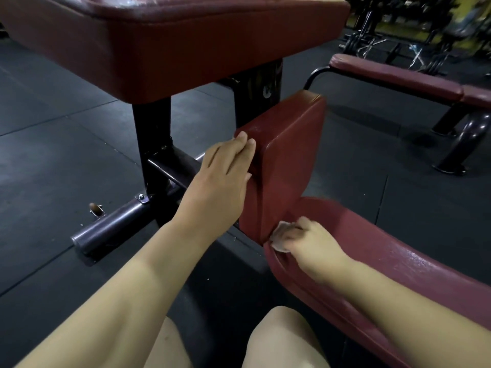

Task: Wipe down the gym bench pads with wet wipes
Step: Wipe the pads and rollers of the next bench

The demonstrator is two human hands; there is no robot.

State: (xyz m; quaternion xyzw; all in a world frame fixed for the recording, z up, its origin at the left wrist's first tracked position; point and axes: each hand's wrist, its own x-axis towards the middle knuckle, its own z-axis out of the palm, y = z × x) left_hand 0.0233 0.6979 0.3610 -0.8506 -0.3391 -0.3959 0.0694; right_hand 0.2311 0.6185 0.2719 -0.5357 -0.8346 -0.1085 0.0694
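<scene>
Head camera: left hand (223, 179), fingers pressed together, rests flat on the upright pad (289, 144); right hand (313, 245), fingers curled, clutches the wet wipe (277, 239) at the seam with the seat pad (398, 251).

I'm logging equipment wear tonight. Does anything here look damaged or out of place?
A small brown object sits on the floor beside the bench's foot bar; I cannot tell what it is. The top pad shows whitish flecks, either wear or wet sheen.

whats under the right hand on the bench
A white wet wipe, held by the right hand against the long red pad where it meets the upright pad. The fingers cover most of the wipe.
</scene>
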